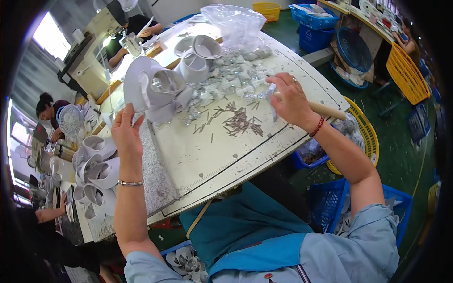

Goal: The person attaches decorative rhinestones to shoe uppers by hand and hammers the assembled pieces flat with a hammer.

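My left hand [126, 129] is raised at the left side of the table, fingers stretched and thumb apart. Its fingertips touch or overlap the lower edge of a white shoe upper [137, 85] in a small stack. My right hand [292, 101] is curled over the head end of a hammer, whose wooden handle [328, 110] juts out to the right beneath my wrist. Between my hands lie scattered thin grey-brown strips [240, 121]. Beyond them spreads a heap of sparkling white and silvery ornaments [226, 78], next to more rounded white uppers [194, 66].
A grey speckled slab [158, 174] lies along the table's left side. Clear plastic bags [236, 23] lie at the far end. More white uppers [101, 172] are stacked at left. Blue crates [328, 203] and a yellow basket [373, 141] stand at right. Co-workers sit at left.
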